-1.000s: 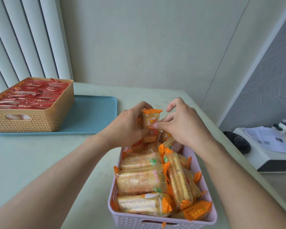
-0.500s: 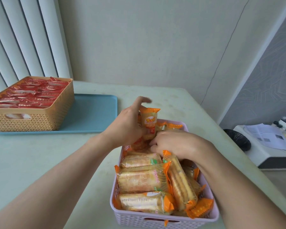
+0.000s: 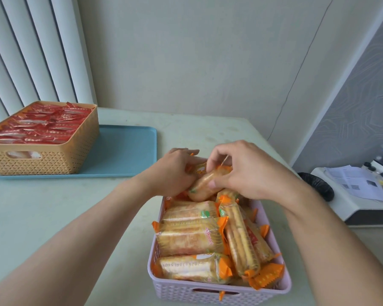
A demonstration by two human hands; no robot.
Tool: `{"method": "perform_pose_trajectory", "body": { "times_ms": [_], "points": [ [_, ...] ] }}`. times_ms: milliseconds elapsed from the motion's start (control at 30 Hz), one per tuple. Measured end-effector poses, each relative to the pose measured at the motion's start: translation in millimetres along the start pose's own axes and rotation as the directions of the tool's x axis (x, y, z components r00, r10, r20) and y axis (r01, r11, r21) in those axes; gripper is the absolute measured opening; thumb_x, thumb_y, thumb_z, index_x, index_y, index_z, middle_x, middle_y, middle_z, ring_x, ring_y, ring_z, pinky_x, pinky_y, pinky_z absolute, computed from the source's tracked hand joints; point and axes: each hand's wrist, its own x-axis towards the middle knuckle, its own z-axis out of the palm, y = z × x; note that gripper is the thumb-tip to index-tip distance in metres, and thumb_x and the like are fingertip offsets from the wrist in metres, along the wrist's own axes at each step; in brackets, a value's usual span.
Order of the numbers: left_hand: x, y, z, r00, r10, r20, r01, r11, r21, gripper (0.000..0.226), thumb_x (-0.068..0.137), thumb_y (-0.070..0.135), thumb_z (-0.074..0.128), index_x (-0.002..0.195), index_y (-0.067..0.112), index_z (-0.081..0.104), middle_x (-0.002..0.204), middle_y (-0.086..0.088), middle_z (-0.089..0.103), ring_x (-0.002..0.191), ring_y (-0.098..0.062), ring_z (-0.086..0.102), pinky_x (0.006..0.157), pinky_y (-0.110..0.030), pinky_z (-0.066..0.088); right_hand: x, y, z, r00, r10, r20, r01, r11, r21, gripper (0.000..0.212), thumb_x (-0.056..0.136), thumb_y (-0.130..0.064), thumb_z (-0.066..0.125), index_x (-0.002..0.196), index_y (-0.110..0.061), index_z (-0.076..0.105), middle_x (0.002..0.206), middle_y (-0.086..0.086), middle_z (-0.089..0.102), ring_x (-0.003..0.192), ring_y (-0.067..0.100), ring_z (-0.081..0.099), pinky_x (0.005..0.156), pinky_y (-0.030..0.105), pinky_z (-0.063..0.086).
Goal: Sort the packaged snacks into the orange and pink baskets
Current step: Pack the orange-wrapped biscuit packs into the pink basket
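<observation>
- Snack packet (image 3: 202,184), orange-ended, sits over the far end of the pink basket (image 3: 219,290), pinched by my right hand (image 3: 241,173).
- My left hand (image 3: 175,173) grips packets beside it.
- Risk: the basket is heaped; forcing this one in could tip neighbours over the rim.
- Orange basket (image 3: 42,157), well apart, holds red packets.

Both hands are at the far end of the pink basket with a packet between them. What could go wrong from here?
1. The pink basket is heaped above its rim; pressing in the cracker packet held by the right hand could push neighbours over the edge.
2. The left hand works among packed packets; squeezing might crack the crackers.
3. The basket sits near the table's right edge, so a shove could slide it off.
</observation>
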Motion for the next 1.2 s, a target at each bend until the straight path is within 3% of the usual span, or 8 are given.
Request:
{"method": "perform_pose_trajectory", "body": {
  "times_ms": [167, 267, 367, 433, 533, 733, 967, 1200],
  "points": [
    [1.8, -3.1, -6.4, 0.982, -0.135, 0.132, 0.153, 0.979, -0.133, 0.045, 0.105, 0.054, 0.023, 0.147, 0.046, 0.037, 0.162, 0.024, 0.005, 0.147, 0.006, -0.012, 0.125, -0.037, -0.009, -6.9, 4.9, -30.3, 0.984, -0.083, -0.16, 0.114, 0.973, 0.199, 0.038, 0.067, -0.013, 0.091, 0.086, -0.038, 0.07, 0.087, -0.013, 0.071, 0.081, 0.009, 0.069, 0.081, 0.043, 0.059],
    [1.8, -7.3, -3.2, 0.987, -0.128, 0.094, 0.139, 0.982, -0.125, 0.048, 0.1, 0.067, 0.011, 0.144, 0.057, 0.027, 0.163, 0.025, 0.005, 0.148, 0.005, -0.016, 0.124, -0.045, -0.012, -12.1, 9.4, -42.8, 0.967, -0.11, -0.229, 0.162, 0.961, 0.226, 0.039, 0.069, -0.011, 0.092, 0.086, -0.038, 0.07, 0.088, -0.009, 0.072, 0.083, 0.015, 0.071, 0.083, 0.049, 0.059],
    [1.1, -5.7, -8.3, 0.974, -0.12, -0.194, 0.073, 0.97, -0.231, 0.063, 0.098, 0.069, 0.015, 0.14, 0.042, 0.053, 0.146, 0.026, 0.045, 0.15, -0.004, 0.019, 0.125, -0.045, 0.01, -17.2, 8.9, -48.6, 0.935, -0.128, -0.331, 0.218, 0.943, 0.25, 0.038, 0.069, -0.01, 0.092, 0.086, -0.035, 0.07, 0.089, -0.007, 0.071, 0.081, 0.017, 0.07, 0.084, 0.047, 0.059],
    [-2.0, 2.6, -17.3, 0.901, -0.165, -0.4, 0.015, 0.935, -0.353, 0.06, 0.101, 0.063, 0.026, 0.113, 0.028, 0.072, 0.112, 0.022, 0.067, 0.118, -0.004, 0.056, 0.105, -0.028, 0.04, -17.0, 5.0, -46.2, 0.877, -0.185, -0.444, 0.306, 0.927, 0.218, 0.037, 0.068, -0.009, 0.092, 0.083, -0.033, 0.068, 0.089, -0.008, 0.067, 0.085, 0.017, 0.068, 0.085, 0.04, 0.058],
    [-6.4, 20.5, -27.5, 0.95, -0.168, -0.264, -0.042, 0.768, -0.639, 0.068, 0.097, 0.066, 0.036, 0.1, 0.009, 0.072, 0.089, -0.002, 0.077, 0.08, -0.013, 0.066, 0.076, -0.028, 0.044, -14.0, -0.2, -32.3, 0.797, -0.312, -0.518, 0.432, 0.893, 0.127, 0.039, 0.068, -0.007, 0.092, 0.077, -0.028, 0.06, 0.087, -0.006, 0.057, 0.085, 0.017, 0.061, 0.078, 0.031, 0.051],
    [-6.1, 23.4, -20.8, 0.946, -0.178, -0.271, -0.094, 0.648, -0.756, 0.025, 0.096, 0.008, 0.062, 0.12, 0.015, 0.063, 0.098, -0.008, 0.076, 0.08, -0.021, 0.072, 0.08, -0.043, 0.053, -6.4, 21.8, -27.5, 0.891, -0.224, -0.394, 0.254, 0.967, 0.024, 0.04, 0.07, -0.024, 0.091, 0.091, -0.031, 0.058, 0.1, -0.021, 0.058, 0.104, 0.005, 0.057, 0.095, 0.035, 0.049],
    [-5.5, 23.7, -20.2, 0.95, -0.164, -0.264, -0.107, 0.624, -0.774, 0.036, 0.088, 0.0, 0.071, 0.118, 0.016, 0.058, 0.098, -0.016, 0.075, 0.088, -0.023, 0.069, 0.079, -0.035, 0.053, -2.2, 23.3, -32.5, 0.922, 0.038, -0.385, 0.099, 0.939, 0.329, 0.042, 0.075, -0.037, 0.087, 0.105, -0.034, 0.058, 0.099, -0.014, 0.072, 0.085, 0.006, 0.069, 0.084, 0.038, 0.058],
    [-1.6, 26.4, -21.1, 0.879, -0.292, -0.376, -0.112, 0.642, -0.759, 0.028, 0.086, 0.019, 0.076, 0.11, 0.015, 0.062, 0.09, -0.003, 0.078, 0.074, -0.014, 0.068, 0.063, -0.023, 0.055, -7.4, 27.3, -30.3, 0.993, 0.022, 0.115, -0.01, 0.994, -0.109, 0.036, 0.067, -0.038, 0.092, 0.098, -0.04, 0.075, 0.082, -0.037, 0.065, 0.083, -0.005, 0.064, 0.078, 0.027, 0.053]
  ]
}}
